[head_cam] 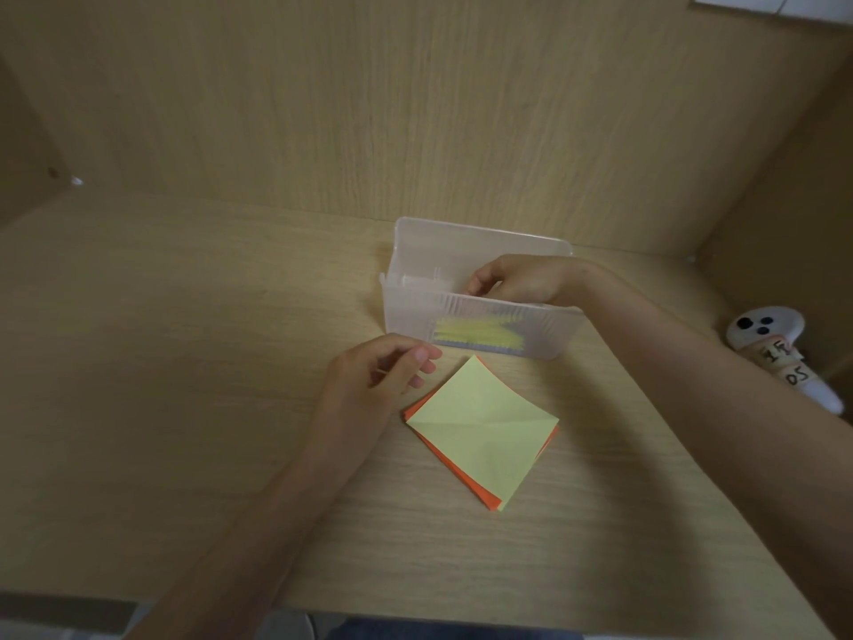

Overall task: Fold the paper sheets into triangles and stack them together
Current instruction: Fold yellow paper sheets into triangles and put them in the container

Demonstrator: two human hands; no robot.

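We count one plastic box (471, 325) on the wooden desk (184, 362), and through its cloudy front wall we see a bundle of yellow paper (475, 337) inside; how many sheets are in it we cannot tell. Between our two forearms, near the left hand (374, 381), lies one small pile of square sheets turned like a diamond: one pale yellow sheet (482, 427) on top, showing fold lines, and orange paper (443, 459) under it, visible only at the edges, so its number is not clear. Our right hand (517, 281) reaches over the box from the right side, the wrist above the front rim and the fingers bent down into the box; what they touch is hidden. Our left hand hangs just in front of the box, fingers curled loosely, thumb close to the forefinger, holding nothing that we can make out. One white controller (784, 358) with handwritten labels lies beyond the right forearm.
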